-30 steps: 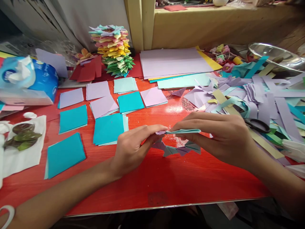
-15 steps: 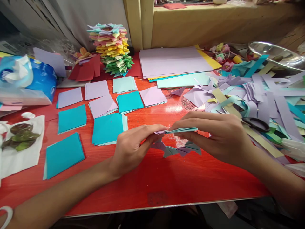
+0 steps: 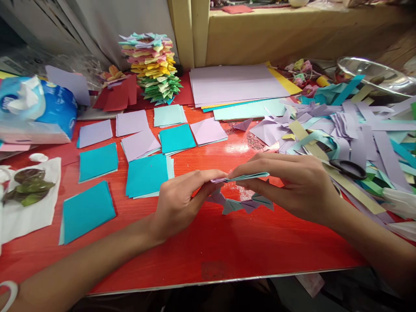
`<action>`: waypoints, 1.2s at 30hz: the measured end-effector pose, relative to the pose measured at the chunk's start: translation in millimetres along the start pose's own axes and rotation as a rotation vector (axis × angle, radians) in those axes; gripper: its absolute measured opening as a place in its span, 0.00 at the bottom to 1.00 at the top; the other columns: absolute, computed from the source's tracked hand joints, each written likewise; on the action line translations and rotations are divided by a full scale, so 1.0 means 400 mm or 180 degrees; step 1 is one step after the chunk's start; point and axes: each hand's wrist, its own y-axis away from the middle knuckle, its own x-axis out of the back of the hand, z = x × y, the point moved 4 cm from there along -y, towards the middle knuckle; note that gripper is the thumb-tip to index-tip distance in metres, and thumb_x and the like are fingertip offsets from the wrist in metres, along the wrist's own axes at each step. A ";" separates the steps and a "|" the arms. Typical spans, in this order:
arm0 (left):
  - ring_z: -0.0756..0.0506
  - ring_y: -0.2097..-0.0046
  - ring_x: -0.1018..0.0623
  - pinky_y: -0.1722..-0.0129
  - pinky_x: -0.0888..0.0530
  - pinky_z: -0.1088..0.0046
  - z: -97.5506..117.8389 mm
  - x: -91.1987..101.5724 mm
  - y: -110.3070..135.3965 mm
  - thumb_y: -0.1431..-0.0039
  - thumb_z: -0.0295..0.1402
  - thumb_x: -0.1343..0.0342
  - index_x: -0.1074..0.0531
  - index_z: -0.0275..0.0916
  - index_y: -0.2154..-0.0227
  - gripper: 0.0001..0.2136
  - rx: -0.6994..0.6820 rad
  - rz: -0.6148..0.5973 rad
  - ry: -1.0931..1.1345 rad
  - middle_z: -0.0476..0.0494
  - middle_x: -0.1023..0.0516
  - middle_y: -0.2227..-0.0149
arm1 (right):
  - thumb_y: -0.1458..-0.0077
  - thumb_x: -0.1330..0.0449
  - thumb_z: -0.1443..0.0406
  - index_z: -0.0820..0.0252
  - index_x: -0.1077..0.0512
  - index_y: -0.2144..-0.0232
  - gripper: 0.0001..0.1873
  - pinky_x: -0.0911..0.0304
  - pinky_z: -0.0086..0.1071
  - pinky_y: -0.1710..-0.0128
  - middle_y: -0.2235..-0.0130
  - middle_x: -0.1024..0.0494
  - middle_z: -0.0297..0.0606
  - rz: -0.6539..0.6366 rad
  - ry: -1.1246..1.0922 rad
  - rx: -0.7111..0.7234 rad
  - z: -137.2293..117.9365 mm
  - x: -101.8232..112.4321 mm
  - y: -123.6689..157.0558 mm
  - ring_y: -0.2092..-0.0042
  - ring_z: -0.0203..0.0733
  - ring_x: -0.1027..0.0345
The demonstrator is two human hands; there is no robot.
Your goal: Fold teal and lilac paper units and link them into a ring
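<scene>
Between my hands is a folded paper chain of interlocked lilac and pale mint pieces, curving like a ring above the red table. My left hand pinches the folded lilac end of it between thumb and fingers. My right hand has thumb and fingers closed on a folded pale mint piece that meets the lilac end. Part of the chain is hidden behind my fingers. Left of my hands lie stacks of cut paper, among them a teal stack.
Paper strips and black-handled scissors lie to the right, near a metal bowl. At the back stand a layered folded-paper tower and large lilac sheets. A tissue pack and leaves on white paper are at left.
Almost nothing differs. My right hand has shifted very slightly, and both hands keep their hold on the folded paper.
</scene>
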 end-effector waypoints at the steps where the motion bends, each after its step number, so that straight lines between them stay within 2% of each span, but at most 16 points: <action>1: 0.54 0.69 0.21 0.69 0.24 0.83 0.000 0.000 0.000 0.44 0.24 0.46 0.29 0.41 0.61 0.09 0.0002 0.0006 -0.0001 0.53 0.20 0.67 | 0.46 0.44 0.71 0.60 0.28 0.65 0.07 0.34 0.26 0.69 0.69 0.22 0.34 0.0005 -0.0007 0.0005 -0.001 0.000 0.000 0.69 0.33 0.29; 14: 0.54 0.67 0.21 0.67 0.25 0.82 0.002 0.002 0.001 0.44 0.24 0.47 0.28 0.41 0.62 0.08 -0.0038 0.0045 -0.0026 0.52 0.20 0.66 | 0.48 0.43 0.73 0.59 0.28 0.66 0.07 0.35 0.25 0.71 0.70 0.22 0.34 0.0046 -0.0009 0.0055 -0.007 -0.004 0.001 0.70 0.32 0.30; 25: 0.53 0.70 0.22 0.70 0.25 0.80 0.000 -0.001 0.005 0.43 0.24 0.48 0.29 0.42 0.61 0.09 -0.0201 0.0041 -0.0151 0.52 0.21 0.69 | 0.46 0.44 0.72 0.60 0.28 0.66 0.06 0.34 0.26 0.70 0.70 0.22 0.35 0.0092 0.0112 0.0100 -0.007 -0.009 0.000 0.70 0.32 0.29; 30: 0.53 0.70 0.21 0.70 0.24 0.80 0.001 -0.001 0.006 0.43 0.25 0.47 0.30 0.43 0.61 0.09 0.0007 0.0005 -0.0130 0.54 0.21 0.71 | 0.46 0.45 0.73 0.61 0.29 0.66 0.06 0.34 0.26 0.70 0.70 0.23 0.35 0.0098 0.0072 0.0070 -0.004 -0.007 0.001 0.70 0.32 0.29; 34: 0.52 0.68 0.20 0.72 0.25 0.82 0.000 0.003 0.015 0.45 0.23 0.46 0.33 0.41 0.62 0.09 0.0175 0.0144 0.0157 0.53 0.20 0.68 | 0.47 0.45 0.76 0.61 0.30 0.65 0.09 0.35 0.23 0.72 0.70 0.23 0.34 0.0040 0.0092 0.0279 -0.015 -0.003 0.003 0.70 0.31 0.30; 36: 0.51 0.64 0.20 0.69 0.24 0.81 0.001 0.004 0.021 0.45 0.22 0.47 0.33 0.41 0.62 0.09 0.0097 0.0185 0.0263 0.50 0.20 0.64 | 0.47 0.46 0.77 0.61 0.31 0.65 0.10 0.35 0.23 0.71 0.71 0.24 0.34 0.0031 0.0077 0.0458 -0.021 -0.003 0.004 0.70 0.30 0.30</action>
